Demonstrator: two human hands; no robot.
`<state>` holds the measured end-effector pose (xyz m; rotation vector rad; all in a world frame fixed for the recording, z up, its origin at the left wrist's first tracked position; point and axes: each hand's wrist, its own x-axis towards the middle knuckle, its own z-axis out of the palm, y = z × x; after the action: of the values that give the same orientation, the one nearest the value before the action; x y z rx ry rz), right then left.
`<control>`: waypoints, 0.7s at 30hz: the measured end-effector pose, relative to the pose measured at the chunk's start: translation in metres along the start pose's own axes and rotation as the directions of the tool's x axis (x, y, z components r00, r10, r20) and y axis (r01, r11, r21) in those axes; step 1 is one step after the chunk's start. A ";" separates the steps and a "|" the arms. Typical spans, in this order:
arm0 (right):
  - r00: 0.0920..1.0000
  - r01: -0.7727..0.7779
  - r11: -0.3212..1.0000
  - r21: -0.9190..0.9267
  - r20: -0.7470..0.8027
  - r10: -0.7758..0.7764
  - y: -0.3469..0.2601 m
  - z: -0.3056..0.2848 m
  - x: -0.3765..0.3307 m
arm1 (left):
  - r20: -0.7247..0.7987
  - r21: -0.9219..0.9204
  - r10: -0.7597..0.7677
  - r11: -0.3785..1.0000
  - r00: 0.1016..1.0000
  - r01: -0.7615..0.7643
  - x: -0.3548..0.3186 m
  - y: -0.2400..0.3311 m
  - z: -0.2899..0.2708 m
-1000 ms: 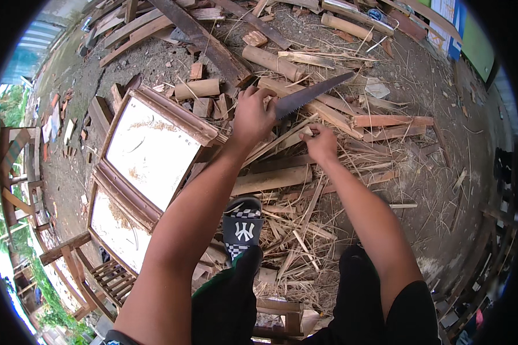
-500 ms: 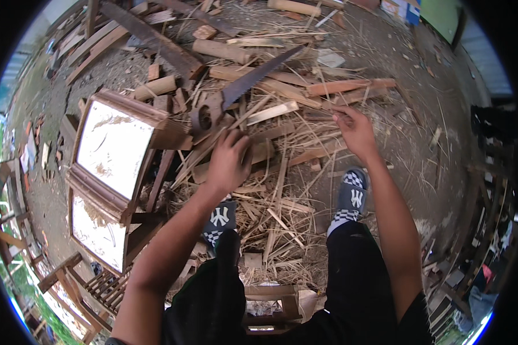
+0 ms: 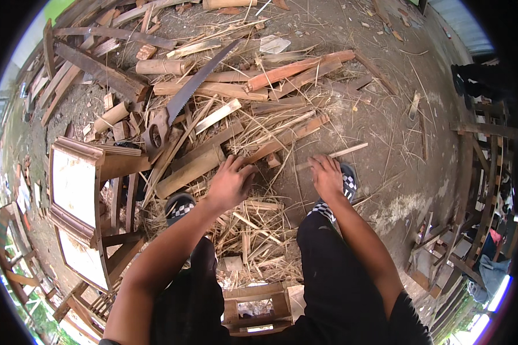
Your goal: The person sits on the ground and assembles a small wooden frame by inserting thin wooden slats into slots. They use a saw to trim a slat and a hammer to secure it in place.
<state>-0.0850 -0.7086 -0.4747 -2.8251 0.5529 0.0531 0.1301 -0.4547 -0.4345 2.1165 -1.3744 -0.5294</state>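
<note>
The left hand [image 3: 231, 183] hung with loosely curled, empty fingers just above a long wood strip [image 3: 286, 138]. The right hand [image 3: 326, 175], fingers slack and empty, hovered beside bare dirt [image 3: 397, 144].

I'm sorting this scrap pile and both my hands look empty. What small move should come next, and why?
Probably lower the left hand a little and close its fingers on the long wooden slat at its fingertips. The right hand hovers open over bare ground beside a thin stick, and the handsaw lies farther off, out of easy reach.
</note>
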 end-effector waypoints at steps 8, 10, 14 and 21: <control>0.939 0.251 0.948 0.197 -0.286 -0.189 0.005 -0.068 0.043 | -0.019 -0.128 -0.092 0.988 0.996 0.089 0.027 0.000 -0.014; 0.925 0.221 0.812 0.541 -0.380 0.001 -0.023 -0.101 0.053 | -0.071 -0.201 -0.127 0.973 0.989 0.110 0.036 0.009 -0.021; 0.954 0.153 0.208 0.966 -0.199 0.224 -0.056 -0.154 0.048 | -0.185 -0.297 -0.075 0.955 0.980 0.017 0.064 0.043 -0.033; 0.985 0.113 -0.310 0.944 -0.065 0.162 -0.062 -0.143 0.051 | 0.236 -0.530 -0.041 0.832 0.971 0.164 0.065 0.034 -0.042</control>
<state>-0.0166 -0.7090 -0.3261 -0.9635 0.3311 -0.4712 0.1572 -0.5151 -0.3824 1.6944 -1.0470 -1.0849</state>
